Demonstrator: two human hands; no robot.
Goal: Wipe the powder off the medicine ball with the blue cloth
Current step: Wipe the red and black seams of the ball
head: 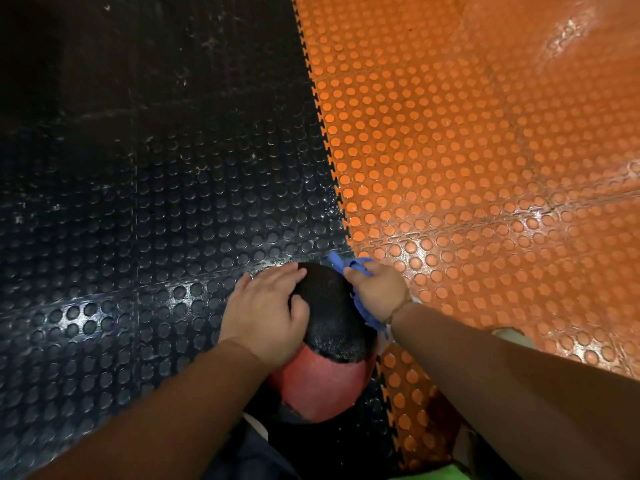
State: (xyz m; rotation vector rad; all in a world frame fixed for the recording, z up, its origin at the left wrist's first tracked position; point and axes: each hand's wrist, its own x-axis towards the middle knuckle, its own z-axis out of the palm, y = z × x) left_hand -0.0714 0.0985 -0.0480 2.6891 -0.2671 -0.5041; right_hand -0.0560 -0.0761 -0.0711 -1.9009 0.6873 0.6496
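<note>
A black and red medicine ball (329,341) rests on the floor at the seam between the black and orange mats. My left hand (266,313) lies flat on the ball's upper left side, fingers spread over the black part. My right hand (379,289) presses a crumpled blue cloth (360,268) against the ball's upper right side. Cloth ends stick out above the fingers and hang below the wrist. No powder shows on the visible surface.
Studded black rubber mat (156,202) covers the left floor, studded orange mat (485,168) the right, joined by a toothed seam. A white shoe tip (512,336) shows by my right forearm. Dark clothing and a green edge (436,474) sit at the bottom.
</note>
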